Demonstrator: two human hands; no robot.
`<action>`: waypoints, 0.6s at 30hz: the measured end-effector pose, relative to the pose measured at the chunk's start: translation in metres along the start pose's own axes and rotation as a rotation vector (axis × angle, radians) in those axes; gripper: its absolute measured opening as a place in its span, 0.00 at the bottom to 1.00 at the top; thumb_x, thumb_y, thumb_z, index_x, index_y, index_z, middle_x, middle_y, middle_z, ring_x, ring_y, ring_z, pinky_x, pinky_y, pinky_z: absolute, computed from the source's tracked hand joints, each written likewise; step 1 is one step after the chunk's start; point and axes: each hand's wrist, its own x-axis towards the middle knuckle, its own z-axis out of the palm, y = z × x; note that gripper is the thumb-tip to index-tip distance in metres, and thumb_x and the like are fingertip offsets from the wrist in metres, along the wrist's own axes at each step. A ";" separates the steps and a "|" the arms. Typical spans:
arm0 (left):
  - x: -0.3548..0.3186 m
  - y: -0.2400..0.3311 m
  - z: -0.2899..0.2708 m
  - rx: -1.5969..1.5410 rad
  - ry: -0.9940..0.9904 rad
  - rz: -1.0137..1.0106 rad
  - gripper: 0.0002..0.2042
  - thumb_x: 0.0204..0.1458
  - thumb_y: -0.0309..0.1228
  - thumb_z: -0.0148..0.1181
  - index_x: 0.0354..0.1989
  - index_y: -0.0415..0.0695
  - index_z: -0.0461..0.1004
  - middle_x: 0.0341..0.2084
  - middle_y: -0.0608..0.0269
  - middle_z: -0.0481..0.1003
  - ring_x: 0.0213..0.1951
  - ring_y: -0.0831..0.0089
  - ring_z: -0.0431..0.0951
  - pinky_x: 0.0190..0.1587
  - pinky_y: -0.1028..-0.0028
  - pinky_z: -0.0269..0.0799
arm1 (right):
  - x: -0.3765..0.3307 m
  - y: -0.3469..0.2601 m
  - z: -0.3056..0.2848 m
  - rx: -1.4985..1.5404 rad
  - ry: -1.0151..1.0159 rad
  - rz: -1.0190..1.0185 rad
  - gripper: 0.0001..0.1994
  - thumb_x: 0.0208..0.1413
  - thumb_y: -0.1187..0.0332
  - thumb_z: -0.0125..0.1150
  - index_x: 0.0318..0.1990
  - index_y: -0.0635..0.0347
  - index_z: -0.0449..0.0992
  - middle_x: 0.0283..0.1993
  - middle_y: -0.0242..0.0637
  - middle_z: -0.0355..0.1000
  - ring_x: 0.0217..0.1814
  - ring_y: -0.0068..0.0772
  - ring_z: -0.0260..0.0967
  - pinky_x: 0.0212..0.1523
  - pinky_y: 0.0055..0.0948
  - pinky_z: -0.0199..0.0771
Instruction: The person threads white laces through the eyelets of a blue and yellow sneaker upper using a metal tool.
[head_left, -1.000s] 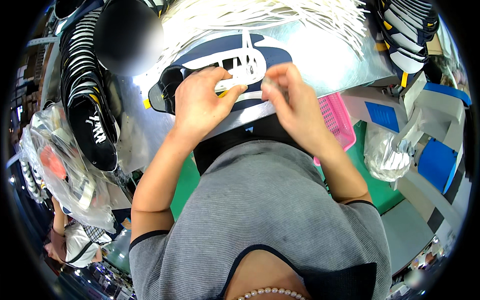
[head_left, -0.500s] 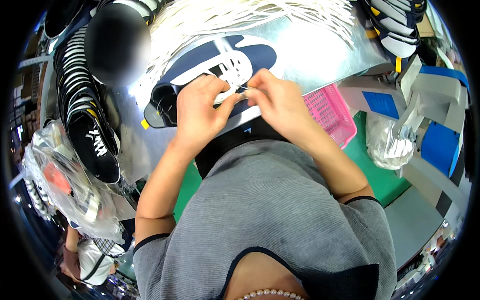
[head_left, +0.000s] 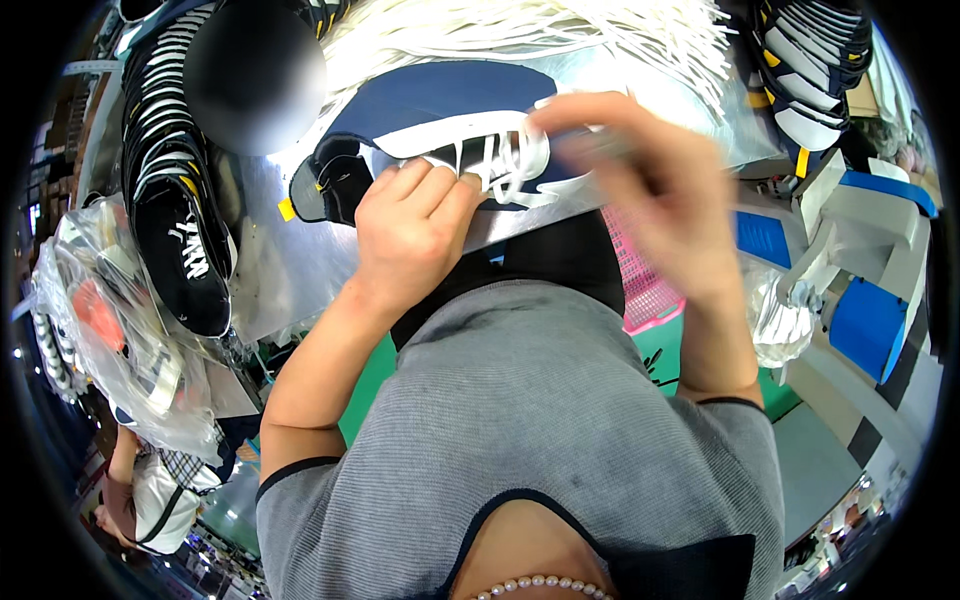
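A navy and white shoe upper (head_left: 440, 95) lies sideways on the metal table, its black heel end (head_left: 345, 180) to the left with a yellow tab. White shoelace (head_left: 512, 172) runs in loose loops across the eyelet area. My left hand (head_left: 415, 225) is closed on the near edge of the upper, beside the lacing, with its fingertips partly hidden. To the right of the lace loops is my right hand (head_left: 655, 175), smeared by motion. Its index finger reaches over the toe end of the upper, and whether it holds anything cannot be made out.
Loose white laces (head_left: 530, 35) are heaped along the far side. Stacked shoe uppers stand at the left (head_left: 165, 170) and far right (head_left: 815, 75). A pink basket (head_left: 645, 285) sits below the table edge, near a grey and blue machine (head_left: 870, 260). Plastic-bagged items (head_left: 120, 330) hang at left.
My hands were together over the lacing; now the right has swung away to the right. The left has stayed near the upper and closed on its edge. White lace loops now show.
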 end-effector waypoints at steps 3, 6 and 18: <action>-0.003 -0.001 -0.004 0.059 0.048 0.049 0.08 0.41 0.22 0.69 0.31 0.42 0.78 0.21 0.64 0.70 0.25 0.66 0.71 0.27 0.70 0.67 | 0.015 0.010 0.040 -0.319 -0.195 -0.291 0.08 0.46 0.73 0.63 0.34 0.58 0.72 0.28 0.33 0.76 0.27 0.40 0.76 0.24 0.35 0.71; -0.009 -0.007 -0.001 0.099 0.087 0.050 0.07 0.39 0.24 0.65 0.30 0.43 0.78 0.21 0.68 0.68 0.25 0.71 0.71 0.26 0.71 0.65 | 0.012 0.014 0.049 -0.495 -0.209 -0.193 0.09 0.50 0.74 0.62 0.39 0.58 0.73 0.27 0.38 0.75 0.26 0.41 0.74 0.25 0.36 0.70; 0.001 -0.006 0.001 -0.112 0.007 0.020 0.10 0.40 0.22 0.71 0.31 0.41 0.78 0.20 0.63 0.69 0.24 0.65 0.70 0.26 0.69 0.66 | 0.046 0.036 0.032 0.204 -0.147 0.289 0.08 0.57 0.68 0.63 0.42 0.57 0.81 0.37 0.37 0.82 0.40 0.35 0.80 0.34 0.31 0.77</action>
